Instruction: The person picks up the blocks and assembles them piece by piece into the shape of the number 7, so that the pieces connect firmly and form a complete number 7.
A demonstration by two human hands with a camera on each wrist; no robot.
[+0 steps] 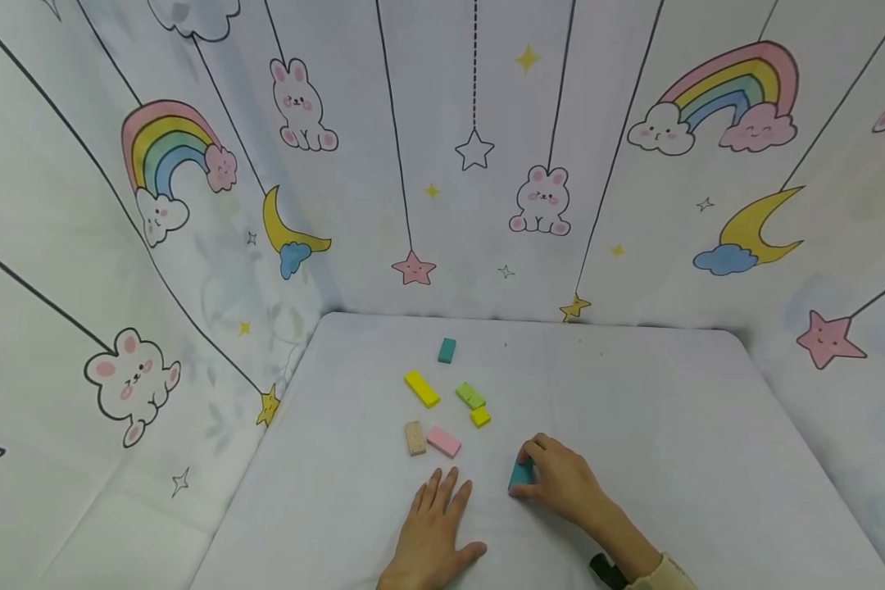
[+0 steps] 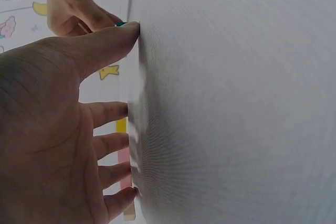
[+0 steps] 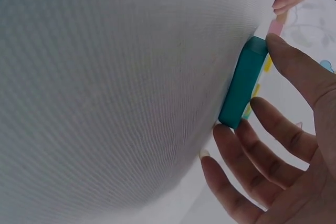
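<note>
My right hand (image 1: 564,483) pinches a teal block (image 1: 521,473) between thumb and fingertips on the white cloth. In the right wrist view the teal block (image 3: 243,83) lies along the surface, thumb at one end and fingers at the other. My left hand (image 1: 431,537) rests on the cloth with its fingers spread and holds nothing. Just beyond its fingertips lie a pink block (image 1: 444,442) and a plain wooden block (image 1: 415,438).
Farther back on the white table (image 1: 671,410) are a long yellow block (image 1: 422,388), a lime green block (image 1: 470,396), a small yellow block (image 1: 480,417) and a green block (image 1: 447,351). Cloth walls with a printed rabbit (image 1: 302,106) and rainbows surround the table.
</note>
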